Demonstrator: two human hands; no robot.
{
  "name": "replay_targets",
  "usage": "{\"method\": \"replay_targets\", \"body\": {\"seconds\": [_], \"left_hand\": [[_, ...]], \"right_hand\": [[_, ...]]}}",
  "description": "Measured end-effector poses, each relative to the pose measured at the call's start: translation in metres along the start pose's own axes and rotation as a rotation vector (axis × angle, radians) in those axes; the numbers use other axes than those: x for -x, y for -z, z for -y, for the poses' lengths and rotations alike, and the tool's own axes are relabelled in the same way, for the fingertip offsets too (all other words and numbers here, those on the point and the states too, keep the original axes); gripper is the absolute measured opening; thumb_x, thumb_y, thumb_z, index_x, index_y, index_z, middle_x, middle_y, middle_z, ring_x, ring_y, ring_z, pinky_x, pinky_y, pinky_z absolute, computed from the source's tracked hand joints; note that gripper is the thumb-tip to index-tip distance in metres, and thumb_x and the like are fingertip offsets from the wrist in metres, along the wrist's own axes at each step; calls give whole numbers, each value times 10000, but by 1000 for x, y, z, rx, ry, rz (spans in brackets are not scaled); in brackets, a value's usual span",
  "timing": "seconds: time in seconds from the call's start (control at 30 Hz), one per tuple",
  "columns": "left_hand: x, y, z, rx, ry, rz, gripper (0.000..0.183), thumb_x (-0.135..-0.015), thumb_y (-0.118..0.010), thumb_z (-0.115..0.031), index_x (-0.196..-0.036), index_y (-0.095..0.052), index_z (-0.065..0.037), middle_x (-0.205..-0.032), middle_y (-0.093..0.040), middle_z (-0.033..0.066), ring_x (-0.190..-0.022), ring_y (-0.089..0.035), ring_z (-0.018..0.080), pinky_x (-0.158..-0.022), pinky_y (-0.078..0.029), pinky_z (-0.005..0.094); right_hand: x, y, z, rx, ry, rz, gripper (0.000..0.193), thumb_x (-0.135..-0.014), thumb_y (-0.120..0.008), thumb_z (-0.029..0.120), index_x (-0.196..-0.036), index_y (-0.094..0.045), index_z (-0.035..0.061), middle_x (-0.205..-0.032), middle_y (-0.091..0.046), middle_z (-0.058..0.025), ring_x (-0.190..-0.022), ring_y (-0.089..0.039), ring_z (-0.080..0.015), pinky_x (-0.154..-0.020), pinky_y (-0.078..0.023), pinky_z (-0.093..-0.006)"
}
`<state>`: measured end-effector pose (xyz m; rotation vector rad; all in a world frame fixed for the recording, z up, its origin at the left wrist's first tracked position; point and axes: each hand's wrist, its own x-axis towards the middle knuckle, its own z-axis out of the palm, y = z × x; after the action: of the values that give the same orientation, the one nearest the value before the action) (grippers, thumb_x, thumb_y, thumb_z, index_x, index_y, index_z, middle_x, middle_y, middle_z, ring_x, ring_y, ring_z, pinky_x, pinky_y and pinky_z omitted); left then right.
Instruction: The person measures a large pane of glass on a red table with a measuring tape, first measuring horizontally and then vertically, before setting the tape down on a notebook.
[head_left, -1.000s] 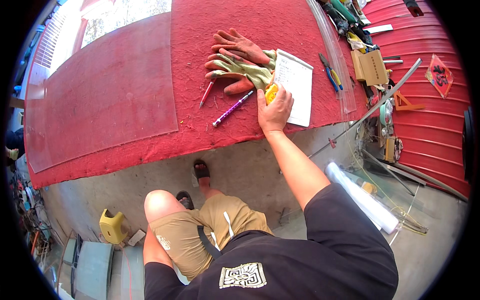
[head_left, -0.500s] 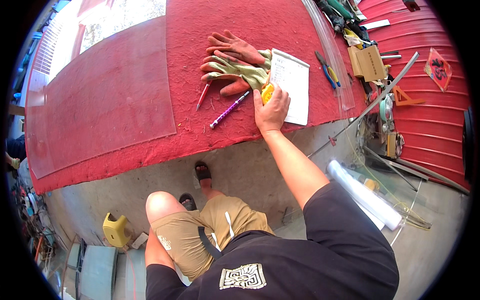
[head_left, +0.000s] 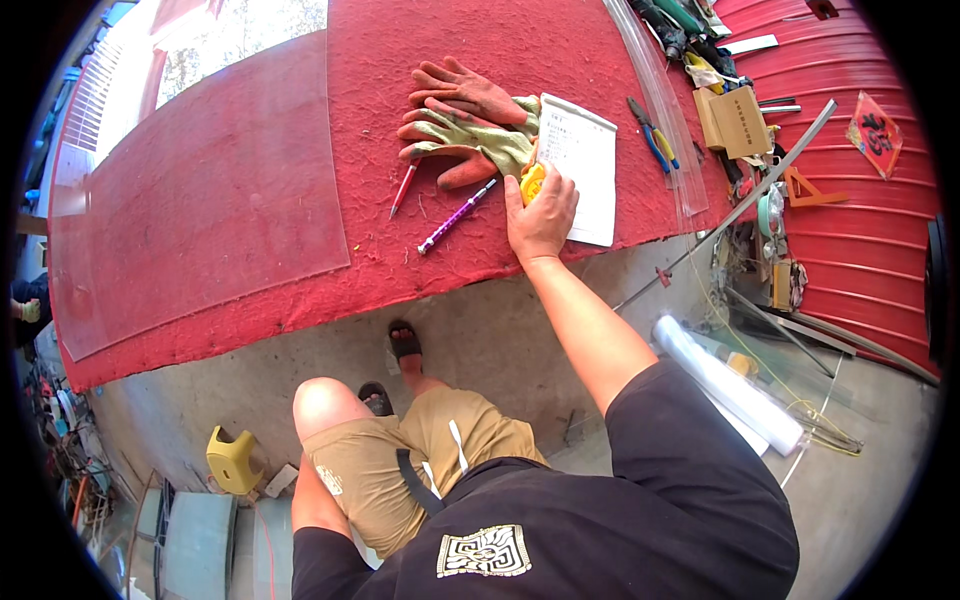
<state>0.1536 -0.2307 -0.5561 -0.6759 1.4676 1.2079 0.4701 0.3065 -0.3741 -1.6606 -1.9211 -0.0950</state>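
My right hand (head_left: 544, 213) rests on the red-covered table, its fingers wrapped round a yellow tape measure (head_left: 532, 184). Under and beside it lies a white notepad (head_left: 580, 165) with handwriting. A pair of red-palmed work gloves (head_left: 468, 135) lies just left of the pad, touching it. A purple glass cutter or pen-like tool (head_left: 455, 218) and a red pen (head_left: 403, 190) lie near the gloves. My left arm hangs down beside my leg, and my left hand is hidden.
A large transparent sheet (head_left: 200, 200) covers the table's left part. Pliers (head_left: 655, 135) and transparent strips (head_left: 665, 110) lie along the right edge. A yellow stool (head_left: 231, 460) and a wrapped roll (head_left: 728, 385) are on the floor. A long metal bar (head_left: 770, 175) slants beside the table.
The view has shifted very slightly. My right hand stays on the tape measure, and nothing on the table has visibly moved.
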Motion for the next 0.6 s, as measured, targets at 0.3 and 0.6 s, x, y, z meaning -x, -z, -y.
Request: {"method": "replay_targets", "body": {"seconds": [0.3,0.6], "left_hand": [[1,-1,-2,-16,8,3,494,-1003,-620,-427,-1272,-700,-21,-1219,-730,171,-1106,-701,296,-986,-536,433],[2,0,-2,-25,19,5,488,-1003,-616,-425,-1271,-704,-27,-1226,-729,169,-1114,-699,294,-992,-533,431]], "right_hand": [[0,0,0,-10,-5,-1,599,-901,-737,450,-1308,-551,53,-1158,-582,-187,-1068,-551,-397,-956,-446,-510],[0,0,0,-8,6,2,591,-900,-739,443,-1310,-551,61,-1154,-581,-184,-1065,-553,-396,-953,-446,-508]]}}
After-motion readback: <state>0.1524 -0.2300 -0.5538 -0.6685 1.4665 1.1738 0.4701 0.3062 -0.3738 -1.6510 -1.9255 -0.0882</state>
